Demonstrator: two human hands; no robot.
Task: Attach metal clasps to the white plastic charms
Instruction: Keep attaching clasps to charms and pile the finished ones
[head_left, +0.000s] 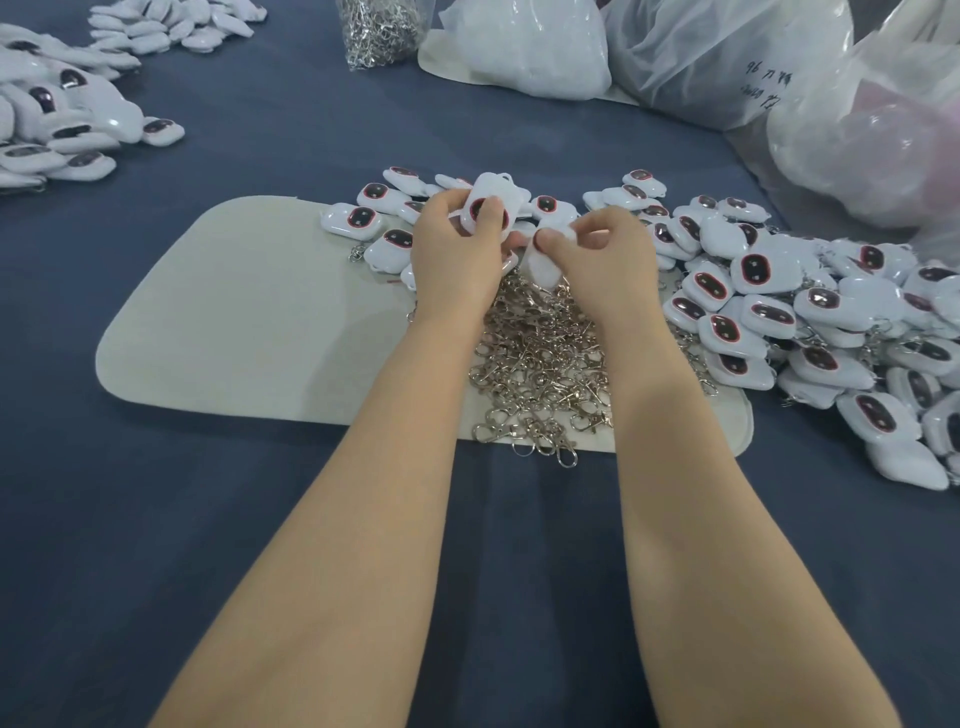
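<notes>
My left hand (457, 249) grips a white plastic charm (496, 200) with a dark red-rimmed oval, its thumb on the oval and the loop end pointing away. My right hand (597, 249) pinches a second white charm (543, 267) that hangs below its fingers. Both hands hover over a heap of loose silver metal clasps (540, 364) on a pale grey mat (249, 322). More white charms (769, 312) are piled to the right and behind the hands. Whether a clasp is in either hand is hidden.
A dark blue cloth (260, 519) covers the table. Another heap of white charms (62, 119) lies far left, with more at the back (171, 26). A clear bag of clasps (382, 31) stands at the back, beside several plastic bags (727, 57) on the right.
</notes>
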